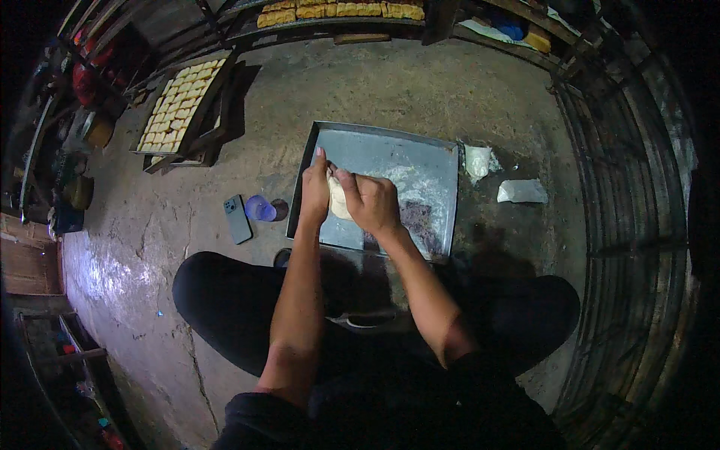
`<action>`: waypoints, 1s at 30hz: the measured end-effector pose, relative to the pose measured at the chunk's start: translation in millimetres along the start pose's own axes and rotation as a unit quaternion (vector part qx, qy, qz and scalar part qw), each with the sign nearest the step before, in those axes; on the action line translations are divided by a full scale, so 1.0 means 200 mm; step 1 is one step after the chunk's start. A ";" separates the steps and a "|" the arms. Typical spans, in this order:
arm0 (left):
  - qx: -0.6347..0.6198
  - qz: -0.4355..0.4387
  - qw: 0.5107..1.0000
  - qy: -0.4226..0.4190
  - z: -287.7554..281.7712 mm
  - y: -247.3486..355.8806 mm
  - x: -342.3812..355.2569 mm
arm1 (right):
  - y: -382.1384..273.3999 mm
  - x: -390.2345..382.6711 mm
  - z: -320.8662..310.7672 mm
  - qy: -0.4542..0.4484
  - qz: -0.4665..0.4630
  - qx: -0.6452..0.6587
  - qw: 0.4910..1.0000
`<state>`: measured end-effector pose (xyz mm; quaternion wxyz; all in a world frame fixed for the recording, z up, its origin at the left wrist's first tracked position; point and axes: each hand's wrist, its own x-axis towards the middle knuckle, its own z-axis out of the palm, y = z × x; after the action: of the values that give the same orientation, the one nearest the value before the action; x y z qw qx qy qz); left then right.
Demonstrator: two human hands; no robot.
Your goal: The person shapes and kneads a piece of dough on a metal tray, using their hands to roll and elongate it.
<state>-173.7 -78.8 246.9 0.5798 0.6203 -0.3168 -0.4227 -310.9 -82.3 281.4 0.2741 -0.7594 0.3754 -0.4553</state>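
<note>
A pale lump of dough (pixel 340 202) is between my two hands, over the left part of a shallow metal tray (pixel 360 146). My left hand (pixel 315 191) is closed on the dough's left side, its thumb pointing up. From the right, my right hand (pixel 373 202) grips the same lump, with its thumb lying along the top. Part of the dough and most of my fingertips are hidden behind the hands. White flour (pixel 412 180) is scattered over the right half of the tray, and a darker patch shows near its lower right corner.
Left of the tray lie a phone (pixel 238 219) and a blue-purple cup (pixel 259 208). Two white plastic bags (pixel 523 191) rest on the floor at right. A tray of bread pieces (pixel 182 105) stands at far left; shelves hold loaves (pixel 341 10) at the back. Slatted racks (pixel 630 225) line the right.
</note>
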 end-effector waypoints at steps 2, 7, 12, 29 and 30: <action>-0.120 -0.010 0.975 -0.185 -0.05 0.07 0.02 | -0.13 0.06 -0.10 -0.011 0.003 0.002 1.000; -0.220 0.025 0.962 -0.161 0.12 0.40 -0.15 | -0.12 0.12 -0.16 0.051 -0.056 -0.017 0.997; -0.157 0.061 0.971 -0.170 0.07 0.39 -0.15 | -0.10 0.14 -0.10 0.105 -0.015 0.179 0.978; -0.175 0.023 0.946 -0.273 0.26 0.45 -0.34 | -0.14 0.20 -0.24 0.185 0.009 0.158 0.970; -0.159 0.035 0.954 -0.253 0.26 0.43 -0.36 | -0.11 0.20 -0.24 0.202 0.017 0.135 0.970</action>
<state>-243.1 -50.4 345.4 0.5864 0.3814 -0.4032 -0.5901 -334.4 -106.0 337.9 0.3002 -0.6013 0.3704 -0.6412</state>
